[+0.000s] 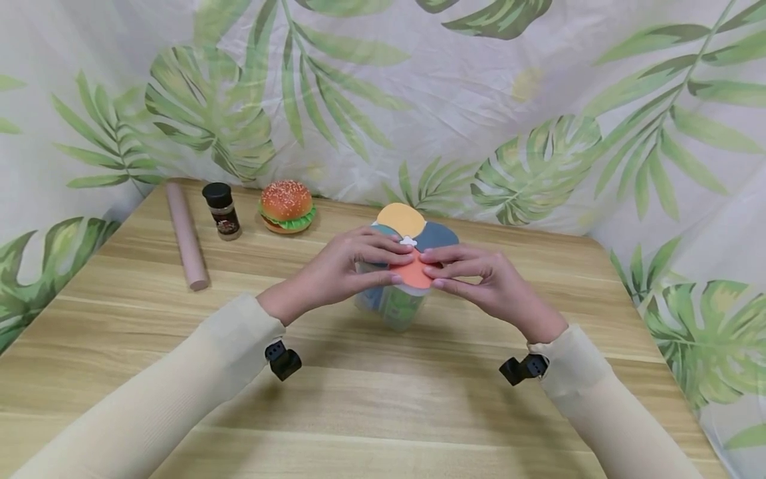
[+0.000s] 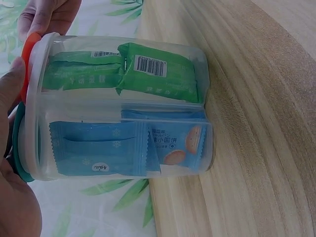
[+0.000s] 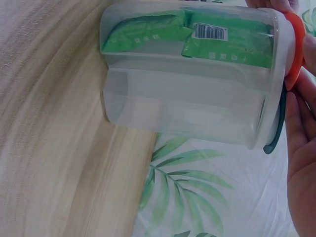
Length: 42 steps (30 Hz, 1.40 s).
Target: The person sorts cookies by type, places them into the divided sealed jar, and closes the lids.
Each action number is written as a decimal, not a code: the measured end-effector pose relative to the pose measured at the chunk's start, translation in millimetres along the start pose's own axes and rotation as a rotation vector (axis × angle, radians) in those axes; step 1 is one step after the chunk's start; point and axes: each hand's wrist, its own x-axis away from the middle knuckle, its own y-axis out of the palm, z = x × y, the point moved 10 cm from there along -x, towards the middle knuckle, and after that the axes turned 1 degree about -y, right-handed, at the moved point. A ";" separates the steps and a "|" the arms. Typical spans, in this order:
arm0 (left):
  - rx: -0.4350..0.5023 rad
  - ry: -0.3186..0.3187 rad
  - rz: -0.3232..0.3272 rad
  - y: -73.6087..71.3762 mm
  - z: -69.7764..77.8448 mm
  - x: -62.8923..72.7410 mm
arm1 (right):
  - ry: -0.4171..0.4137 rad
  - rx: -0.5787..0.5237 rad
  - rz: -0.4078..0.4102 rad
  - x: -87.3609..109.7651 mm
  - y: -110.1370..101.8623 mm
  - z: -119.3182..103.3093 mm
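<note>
A clear compartment storage container (image 1: 399,313) stands upright on the table, with petal-shaped lids on top in orange, yellow, dark blue and teal. My left hand (image 1: 347,263) touches the orange lid (image 1: 413,271) from the left, fingers fairly straight and thumb near its front edge. From the right, my right hand (image 1: 479,276) rests fingertips and thumb on that same lid. Green packets (image 2: 158,74) fill one compartment; blue biscuit packets (image 2: 98,148) lie in the one beside it. In the right wrist view, the compartment under the dark blue lid (image 3: 277,123) shows no packets.
On the table's far left are a pinkish rolling-pin-like rod (image 1: 187,236), a black-capped spice jar (image 1: 222,211) and a toy hamburger (image 1: 287,206). A leaf-print cloth (image 1: 431,113) hangs behind the wooden table (image 1: 371,412).
</note>
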 end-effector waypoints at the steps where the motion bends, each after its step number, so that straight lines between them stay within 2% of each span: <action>1: 0.000 0.003 0.000 0.3 0.0 -0.4 | -0.007 0.003 0.004 0.9 -0.1 -0.3; 8: -0.009 0.042 0.013 -1.1 5.3 -0.6 | 0.004 0.033 -0.007 2.8 0.4 -1.1; 14: -0.014 0.053 0.019 0.2 6.5 1.6 | -0.035 0.061 -0.007 2.7 2.4 -6.5; 24: -0.043 0.113 0.044 1.2 9.7 3.2 | -0.066 0.095 0.012 5.7 3.0 -7.9; 30: -0.070 0.144 0.036 0.0 14.2 3.6 | -0.071 0.152 0.046 8.8 4.6 -9.0; 36: -0.076 0.100 0.048 -2.1 10.9 7.6 | -0.076 0.256 0.133 16.9 12.4 -15.9; 39: -0.043 0.026 0.092 -5.9 1.9 10.7 | -0.019 0.256 0.229 26.4 14.1 -12.7; 42: 0.019 -0.092 0.153 -12.9 -13.4 15.1 | 0.086 0.147 0.320 35.7 15.8 -2.6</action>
